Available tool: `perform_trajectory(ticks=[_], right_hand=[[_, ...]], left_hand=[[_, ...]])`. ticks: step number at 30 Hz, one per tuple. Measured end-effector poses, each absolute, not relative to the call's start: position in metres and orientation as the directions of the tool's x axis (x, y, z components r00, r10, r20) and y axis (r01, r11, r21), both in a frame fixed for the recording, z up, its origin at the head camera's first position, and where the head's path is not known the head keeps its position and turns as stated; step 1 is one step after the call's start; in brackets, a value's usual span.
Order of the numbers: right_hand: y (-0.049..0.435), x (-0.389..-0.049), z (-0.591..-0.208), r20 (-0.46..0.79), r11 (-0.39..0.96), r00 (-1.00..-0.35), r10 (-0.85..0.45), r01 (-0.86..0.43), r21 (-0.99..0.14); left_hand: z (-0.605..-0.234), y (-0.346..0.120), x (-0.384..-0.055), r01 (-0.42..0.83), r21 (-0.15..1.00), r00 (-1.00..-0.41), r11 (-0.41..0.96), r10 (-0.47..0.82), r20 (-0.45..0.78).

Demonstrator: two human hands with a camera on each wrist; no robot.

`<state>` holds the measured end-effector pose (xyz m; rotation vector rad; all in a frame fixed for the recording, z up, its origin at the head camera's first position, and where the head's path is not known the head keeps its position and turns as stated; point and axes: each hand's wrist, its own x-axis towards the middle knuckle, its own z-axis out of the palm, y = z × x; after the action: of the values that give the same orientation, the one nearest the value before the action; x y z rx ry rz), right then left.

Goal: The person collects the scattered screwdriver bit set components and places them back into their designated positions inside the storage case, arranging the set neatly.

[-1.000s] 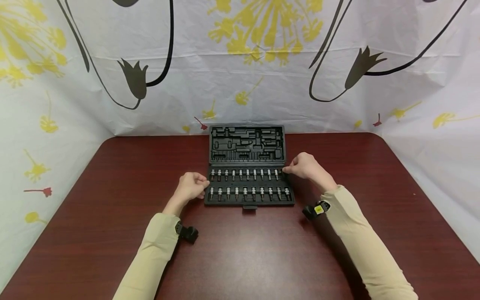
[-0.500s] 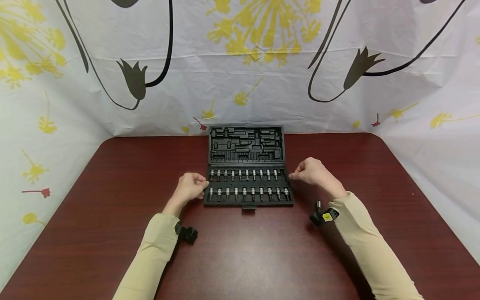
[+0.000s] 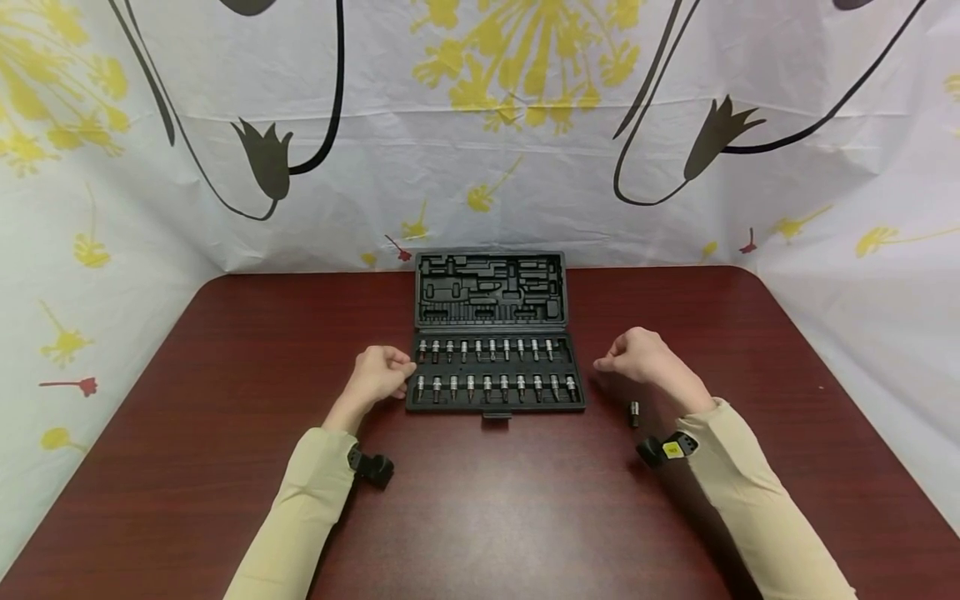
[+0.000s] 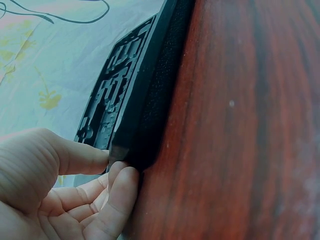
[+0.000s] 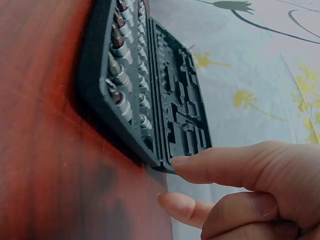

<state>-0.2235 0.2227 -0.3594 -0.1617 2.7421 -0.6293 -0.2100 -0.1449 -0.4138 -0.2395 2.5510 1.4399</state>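
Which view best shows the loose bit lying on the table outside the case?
The head view: the loose bit lies on the table, right of the case and near the right hand. Neither wrist view shows it; the right wrist view shows only bits seated in the case.

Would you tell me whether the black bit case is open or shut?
Open: the bit case lies flat on the table, its lid folded back, rows of bits exposed.

I read even, bright overhead light in the head view, soft shadows under both sleeves on the counter (image 3: pixel 480 517), mild wide-angle bending at the edges, sharp centre, both wrist views tinted, close skin blurred, faint sheen on wood
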Motion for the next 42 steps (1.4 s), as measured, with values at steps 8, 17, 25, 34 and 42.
perform_trajectory(ticks=[8,17,25,34,42], right_hand=[[0.237,-0.212,-0.368,-0.285,0.904,-0.935,-0.209,-0.073,-0.422],[0.253,-0.197,-0.371,-0.294,0.903,-0.928,-0.229,-0.091,-0.419],[0.257,-0.191,-0.375,-0.313,0.916,-0.92,-0.234,-0.101,-0.389],[0.257,-0.193,-0.381,-0.308,0.915,-0.92,-0.241,-0.109,-0.389],[0.256,-0.196,-0.385,-0.316,0.904,-0.914,-0.253,-0.107,-0.413]], left_hand=[[-0.414,-0.145,-0.209,-0.244,0.824,-0.965,0.512,-0.044,-0.259],[-0.411,-0.144,-0.209,-0.236,0.826,-0.967,0.512,-0.041,-0.25],[-0.41,-0.144,-0.207,-0.236,0.826,-0.968,0.513,-0.046,-0.248],[-0.41,-0.144,-0.208,-0.245,0.826,-0.965,0.508,-0.046,-0.258],[-0.411,-0.144,-0.208,-0.24,0.824,-0.967,0.513,-0.047,-0.252]])
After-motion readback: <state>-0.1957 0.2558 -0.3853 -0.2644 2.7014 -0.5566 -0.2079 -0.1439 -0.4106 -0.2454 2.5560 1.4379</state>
